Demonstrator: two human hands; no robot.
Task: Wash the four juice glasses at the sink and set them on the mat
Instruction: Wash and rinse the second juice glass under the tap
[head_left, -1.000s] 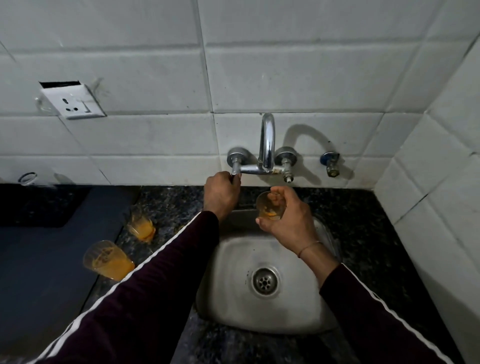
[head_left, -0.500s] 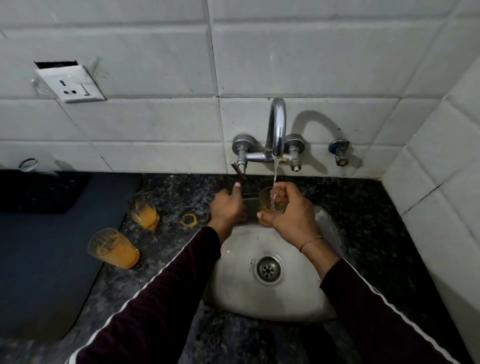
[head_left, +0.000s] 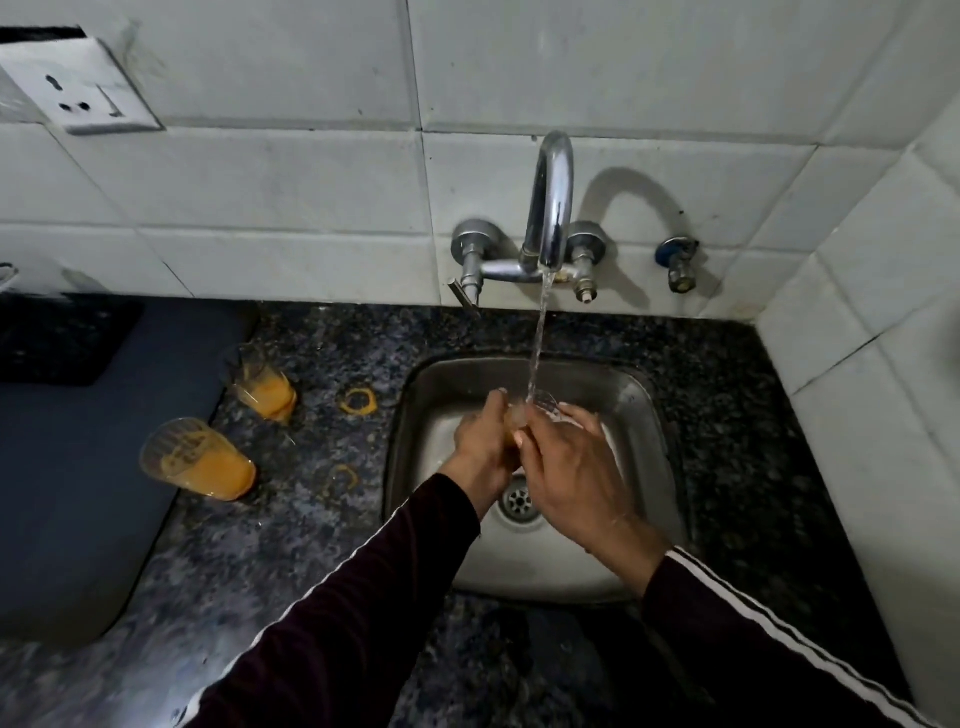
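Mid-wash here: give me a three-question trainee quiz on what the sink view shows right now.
1. True or false: water is running from the tap onto the glass held over the sink.
2. How many glasses with juice stand on the counter?
3. Which hand touches the held glass? A) left only B) right only C) both

Key:
1. True.
2. Two: the far glass and the near glass.
3. C: the left hand and right hand meet around it.

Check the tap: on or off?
On. A stream of water runs from the tap spout into the glass held between both hands over the sink.
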